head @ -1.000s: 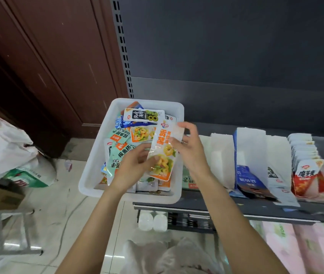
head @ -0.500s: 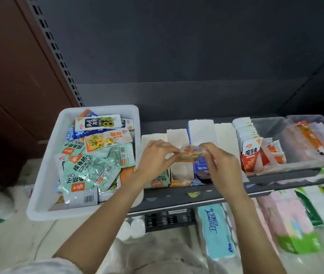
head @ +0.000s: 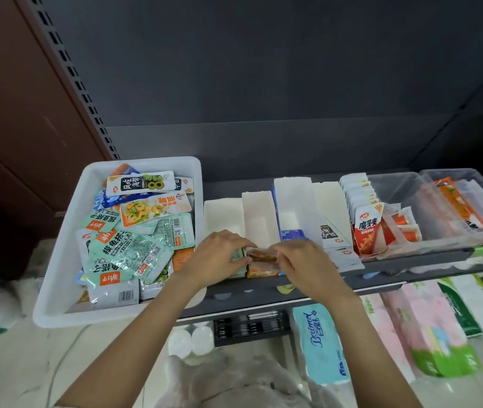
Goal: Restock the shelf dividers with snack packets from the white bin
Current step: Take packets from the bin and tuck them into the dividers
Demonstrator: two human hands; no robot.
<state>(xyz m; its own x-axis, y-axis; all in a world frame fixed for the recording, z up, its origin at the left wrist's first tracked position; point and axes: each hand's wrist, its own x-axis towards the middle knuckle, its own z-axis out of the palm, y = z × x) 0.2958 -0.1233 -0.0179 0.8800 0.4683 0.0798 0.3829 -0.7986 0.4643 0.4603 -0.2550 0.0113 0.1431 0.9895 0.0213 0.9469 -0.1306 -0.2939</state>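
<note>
Both hands pinched one orange snack packet (head: pixel 263 255) between them, the left hand (head: pixel 216 257) at its left end, the right hand (head: pixel 303 262) at its right, over the front of a white shelf divider (head: pixel 257 213) just beside the white bin (head: pixel 57 260) of packets.

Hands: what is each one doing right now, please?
Left hand: pinches the left end of the snack packet.
Right hand: pinches its right end.
</note>
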